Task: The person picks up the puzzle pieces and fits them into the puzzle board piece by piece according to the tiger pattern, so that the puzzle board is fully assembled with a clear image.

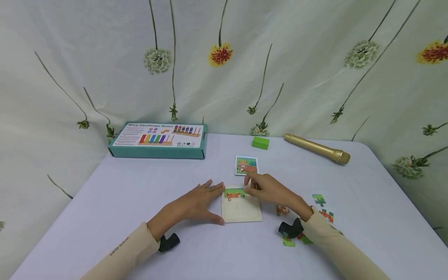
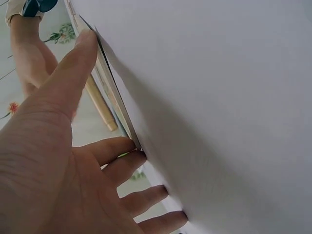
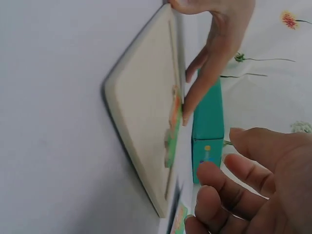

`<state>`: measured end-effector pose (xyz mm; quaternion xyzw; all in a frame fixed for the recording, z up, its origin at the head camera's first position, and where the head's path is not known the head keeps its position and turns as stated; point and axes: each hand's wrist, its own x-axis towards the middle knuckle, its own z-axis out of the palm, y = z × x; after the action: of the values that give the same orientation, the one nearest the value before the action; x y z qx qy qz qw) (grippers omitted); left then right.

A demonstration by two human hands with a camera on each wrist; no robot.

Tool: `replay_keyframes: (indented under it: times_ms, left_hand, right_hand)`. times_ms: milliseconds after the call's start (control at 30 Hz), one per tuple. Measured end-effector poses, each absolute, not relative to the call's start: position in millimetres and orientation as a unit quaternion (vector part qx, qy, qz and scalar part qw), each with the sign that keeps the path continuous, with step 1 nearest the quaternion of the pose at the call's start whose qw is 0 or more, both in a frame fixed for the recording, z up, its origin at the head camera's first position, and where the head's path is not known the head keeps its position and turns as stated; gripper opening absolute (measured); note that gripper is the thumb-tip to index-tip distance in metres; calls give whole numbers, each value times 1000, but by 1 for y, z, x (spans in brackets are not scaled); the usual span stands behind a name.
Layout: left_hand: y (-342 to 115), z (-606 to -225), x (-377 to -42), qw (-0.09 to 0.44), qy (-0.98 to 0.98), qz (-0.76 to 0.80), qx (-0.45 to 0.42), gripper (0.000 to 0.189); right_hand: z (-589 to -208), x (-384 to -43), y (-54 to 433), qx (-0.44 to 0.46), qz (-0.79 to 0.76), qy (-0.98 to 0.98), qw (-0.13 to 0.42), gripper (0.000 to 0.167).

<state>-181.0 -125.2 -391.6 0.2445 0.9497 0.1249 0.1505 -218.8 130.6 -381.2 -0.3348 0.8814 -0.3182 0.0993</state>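
A pale wooden puzzle board (image 1: 241, 212) lies flat on the table, with joined puzzle pieces (image 1: 231, 193) showing an orange animal on green along its far side. My left hand (image 1: 202, 200) rests at the board's left edge, its thumb and fingers spread and touching that side. Over the board's far right corner hovers my right hand (image 1: 272, 190), fingers loosely bent; the right wrist view shows nothing between them. Just beyond the board is a small picture tile (image 1: 246, 165) with an orange animal, partly covered by the right hand's fingers in the head view.
Loose puzzle pieces (image 1: 319, 200) lie to the right, some hidden under the right wrist and its black camera (image 1: 291, 228). Farther back are a teal game box (image 1: 157, 152), a green block (image 1: 260, 142) and a gold microphone (image 1: 315, 147). A flowered cloth hangs behind the table.
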Motion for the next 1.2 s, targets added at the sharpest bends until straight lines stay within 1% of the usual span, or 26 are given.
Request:
replay_keyframes:
  times_ms: [133, 300, 500, 633, 800, 967, 1200]
  left_hand:
    - [-125, -393, -180, 150, 950, 130, 239, 103]
    - [-127, -394, -177, 147, 953, 131, 232, 104]
    - [-127, -393, -177, 146, 951, 139, 235, 103]
    - [-125, -393, -178, 146, 950, 138, 238, 103]
    - [-124, -393, -179, 145, 950, 137, 242, 103]
    - [-124, -392, -179, 148, 948, 138, 244, 103]
    - [-124, -391, -181, 155, 947, 143, 244, 103]
  right_hand:
    - [-374, -217, 151, -328, -329, 883, 71, 21]
    - [-372, -216, 180, -299, -338, 892, 39, 26]
    - [-372, -213, 225, -254, -321, 912, 19, 32]
    - [-371, -209, 259, -237, -288, 927, 30, 36]
    - [-372, -205, 292, -215, -263, 938, 70, 37]
    - [-375, -201, 306, -196, -266, 937, 110, 37]
    - [-380, -201, 316, -190, -261, 938, 126, 36]
